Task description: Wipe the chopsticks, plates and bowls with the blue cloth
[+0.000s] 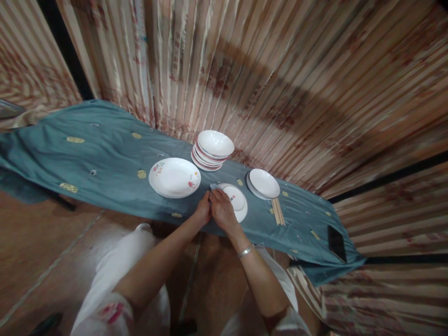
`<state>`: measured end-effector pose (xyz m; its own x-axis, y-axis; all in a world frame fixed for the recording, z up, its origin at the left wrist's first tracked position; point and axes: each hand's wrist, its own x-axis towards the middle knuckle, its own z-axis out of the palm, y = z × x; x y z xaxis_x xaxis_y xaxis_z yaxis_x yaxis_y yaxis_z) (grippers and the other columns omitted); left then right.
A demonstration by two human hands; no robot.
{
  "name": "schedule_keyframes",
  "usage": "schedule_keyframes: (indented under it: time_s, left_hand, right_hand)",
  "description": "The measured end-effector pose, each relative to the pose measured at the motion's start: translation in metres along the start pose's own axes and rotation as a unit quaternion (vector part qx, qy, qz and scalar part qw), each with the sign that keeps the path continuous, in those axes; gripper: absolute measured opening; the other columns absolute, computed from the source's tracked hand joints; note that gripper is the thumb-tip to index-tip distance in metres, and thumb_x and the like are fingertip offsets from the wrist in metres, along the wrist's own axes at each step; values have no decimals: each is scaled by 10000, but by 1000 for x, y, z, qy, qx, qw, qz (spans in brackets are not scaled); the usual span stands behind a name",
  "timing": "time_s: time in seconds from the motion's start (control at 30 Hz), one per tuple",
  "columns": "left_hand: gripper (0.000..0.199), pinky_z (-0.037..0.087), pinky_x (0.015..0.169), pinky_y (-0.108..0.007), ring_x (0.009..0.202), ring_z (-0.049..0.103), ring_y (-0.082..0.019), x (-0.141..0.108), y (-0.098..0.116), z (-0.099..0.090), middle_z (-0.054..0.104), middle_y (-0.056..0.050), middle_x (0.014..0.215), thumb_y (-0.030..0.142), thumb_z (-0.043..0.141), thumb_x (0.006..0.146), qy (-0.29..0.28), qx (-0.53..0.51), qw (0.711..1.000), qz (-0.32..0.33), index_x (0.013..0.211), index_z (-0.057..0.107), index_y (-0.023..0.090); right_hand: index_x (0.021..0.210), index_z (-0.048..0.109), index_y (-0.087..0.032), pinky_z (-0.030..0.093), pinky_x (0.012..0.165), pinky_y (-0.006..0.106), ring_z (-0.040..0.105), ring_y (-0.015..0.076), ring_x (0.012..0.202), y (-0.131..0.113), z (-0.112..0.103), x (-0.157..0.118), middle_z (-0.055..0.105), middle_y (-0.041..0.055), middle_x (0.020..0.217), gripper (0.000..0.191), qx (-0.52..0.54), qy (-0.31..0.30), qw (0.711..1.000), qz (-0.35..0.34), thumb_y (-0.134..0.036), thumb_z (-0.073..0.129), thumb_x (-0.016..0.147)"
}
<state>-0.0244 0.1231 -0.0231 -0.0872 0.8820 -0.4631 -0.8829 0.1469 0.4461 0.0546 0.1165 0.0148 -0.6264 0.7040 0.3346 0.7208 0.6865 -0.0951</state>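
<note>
My left hand (203, 209) and my right hand (221, 207) meet at the front middle of the cloth-covered table, their fingers closed together. A small pale bluish cloth (213, 186) shows at the fingertips of both hands. Partly under my right hand lies a white plate (241, 214), turned upside down, with a small red mark on its base. To the left are stacked oval plates (174, 177) with floral edges. Behind my hands rises a stack of red-rimmed white bowls (214, 144). Several round white plates (264, 183) are stacked to the right.
Wooden chopsticks (278, 212) lie in front of the round plates. A black phone (336, 243) rests near the right end of the table (115, 154). A patterned curtain (280, 84) hangs right behind the table.
</note>
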Motion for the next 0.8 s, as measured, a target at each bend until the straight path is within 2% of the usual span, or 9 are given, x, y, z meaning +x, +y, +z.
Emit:
schedule_keyframes:
  time_s: [0.23,0.47,0.67,0.8]
  left_hand:
    - [176,518,816,-273,943,660,-201,-4,2,6,709,-81,860,300,552,846,10,-25,999,-17,800,637,153]
    - [242,535,768,-296,870,678,-198,-4,4,7,704,-83,832,322,469,908,21,-47,997,-53,899,623,135]
    - [289,519,816,-304,914,673,-196,-7,5,7,718,-103,906,334,440,928,-35,-48,997,-46,917,641,127]
    - [293,507,853,-320,950,666,-207,-6,2,7,725,-102,933,369,483,905,-40,-39,998,-14,969,653,139]
  right_hand:
    - [1065,665,-112,355,1078,393,486,221,1195,6,1,8,633,141,1179,346,18,-14,1000,1,-107,359,905]
    - [943,665,-117,379,1033,362,541,213,1086,9,-5,24,649,134,1104,286,-10,-36,999,5,-72,392,872]
    - [940,649,-123,405,974,347,565,220,1021,19,-6,38,666,117,1013,208,-24,-70,997,9,-103,453,873]
    - [965,643,-119,418,941,336,588,215,984,28,-5,45,676,116,1012,205,-42,-85,995,36,-116,455,885]
